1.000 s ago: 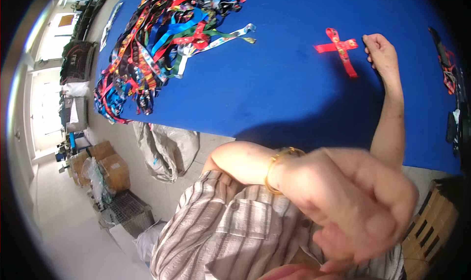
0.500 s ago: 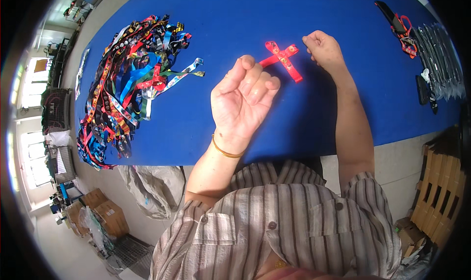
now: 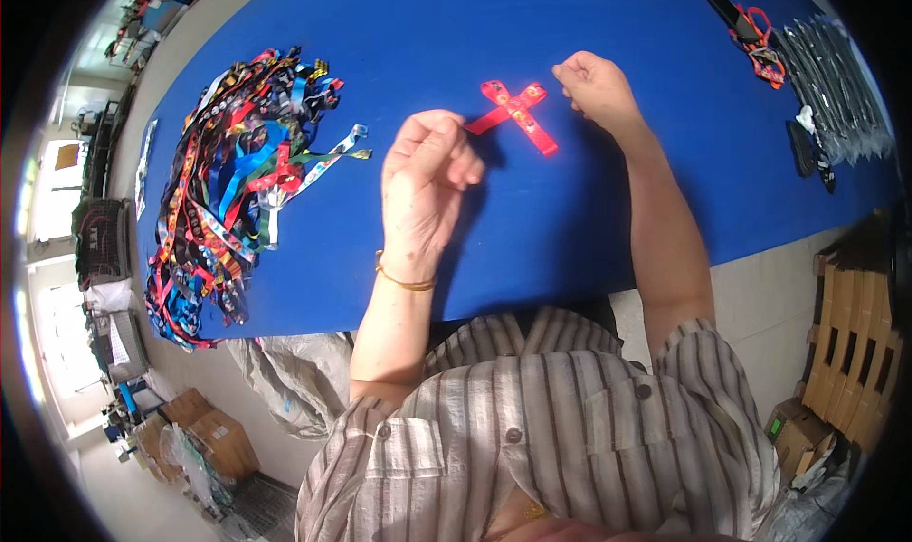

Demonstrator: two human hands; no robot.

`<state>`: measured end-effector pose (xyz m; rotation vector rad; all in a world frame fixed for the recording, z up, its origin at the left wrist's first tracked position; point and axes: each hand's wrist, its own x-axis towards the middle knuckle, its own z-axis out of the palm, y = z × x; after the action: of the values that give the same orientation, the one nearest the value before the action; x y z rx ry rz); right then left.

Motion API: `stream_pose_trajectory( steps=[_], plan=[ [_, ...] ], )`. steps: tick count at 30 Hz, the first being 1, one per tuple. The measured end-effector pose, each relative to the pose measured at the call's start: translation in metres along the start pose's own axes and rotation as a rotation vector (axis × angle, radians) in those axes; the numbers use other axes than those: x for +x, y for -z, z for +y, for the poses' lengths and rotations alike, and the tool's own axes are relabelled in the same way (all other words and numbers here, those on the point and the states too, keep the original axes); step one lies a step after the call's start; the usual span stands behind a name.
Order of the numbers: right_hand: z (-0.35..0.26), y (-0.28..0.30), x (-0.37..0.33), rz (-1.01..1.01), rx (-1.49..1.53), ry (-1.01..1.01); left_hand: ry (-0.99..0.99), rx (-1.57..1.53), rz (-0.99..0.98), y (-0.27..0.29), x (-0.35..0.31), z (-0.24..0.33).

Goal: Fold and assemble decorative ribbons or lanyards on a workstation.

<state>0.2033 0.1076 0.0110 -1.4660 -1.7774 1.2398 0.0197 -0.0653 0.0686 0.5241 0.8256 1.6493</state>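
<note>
A red patterned ribbon strap (image 3: 518,113) lies crossed over itself on the blue table, with a loop at its top and two tails below. My left hand (image 3: 425,162) is raised beside its left tail, thumb and forefinger pressed together and the other fingers curled. Whether the tail's end is between those fingers or just behind them, I cannot tell. To the right of the loop and apart from it, my right hand (image 3: 597,88) is closed in a pinch; anything inside is hidden.
A big tangled heap of colourful printed straps (image 3: 228,186) covers the table's left side, some ends trailing right. At the far right are orange-handled scissors (image 3: 760,38), a stack of clear-wrapped dark packets (image 3: 831,91) and a small black object (image 3: 800,150). Cardboard boxes (image 3: 214,437) stand on the floor.
My left hand has turned from palm-up to thumb-side on and moved left, uncovering more of the strap's left tail. The whole view has shifted a little; my right hand stays pinched.
</note>
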Motion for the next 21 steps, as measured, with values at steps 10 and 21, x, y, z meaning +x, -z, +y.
stream_pose_trajectory(
  steps=[10,21],
  plan=[
    [0.006,-0.029,0.01,0.137,-0.282,0.245,-0.056,0.404,-0.029,0.012,0.0,0.004],
    [0.004,-0.037,0.002,0.241,-0.416,0.302,-0.006,0.559,-0.213,-0.023,0.024,-0.033]
  ],
)
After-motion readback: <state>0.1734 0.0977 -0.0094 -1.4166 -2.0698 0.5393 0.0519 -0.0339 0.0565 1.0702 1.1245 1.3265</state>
